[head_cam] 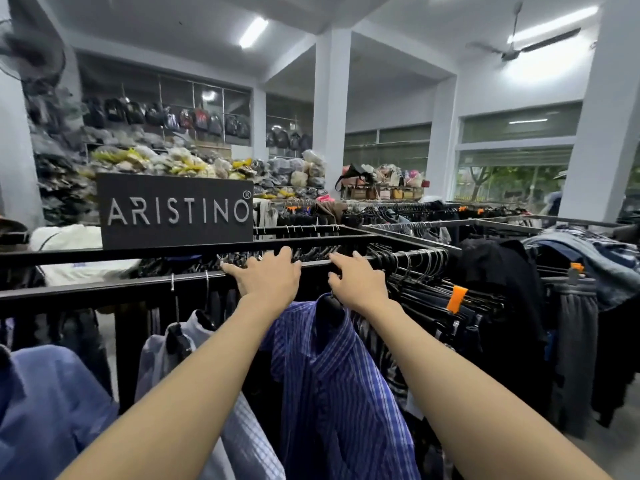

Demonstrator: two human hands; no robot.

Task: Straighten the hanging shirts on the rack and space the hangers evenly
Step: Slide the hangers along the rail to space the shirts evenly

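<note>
Both hands up on the black rack rail [104, 292]: left hand [270, 277] fingers spread flat over it, right hand [358, 280] fingers curled on it. Blue striped shirt [332, 375] hung just below, between the forearms; black hangers [412, 268] bunched right.

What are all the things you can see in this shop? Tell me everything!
striped shirt: one, blue, hanging between the arms.
pale shirts: two, light blue, left of it.
rack rail: one, black, across the front.
dark clothes: many, on black hangers, packed at the right.
sign: one, black, reads ARISTINO.
backpacks: many, dark, back wall.
ceiling fan: one, dark, upper right.
left hand: on the rail.
right hand: on the rail.
</note>
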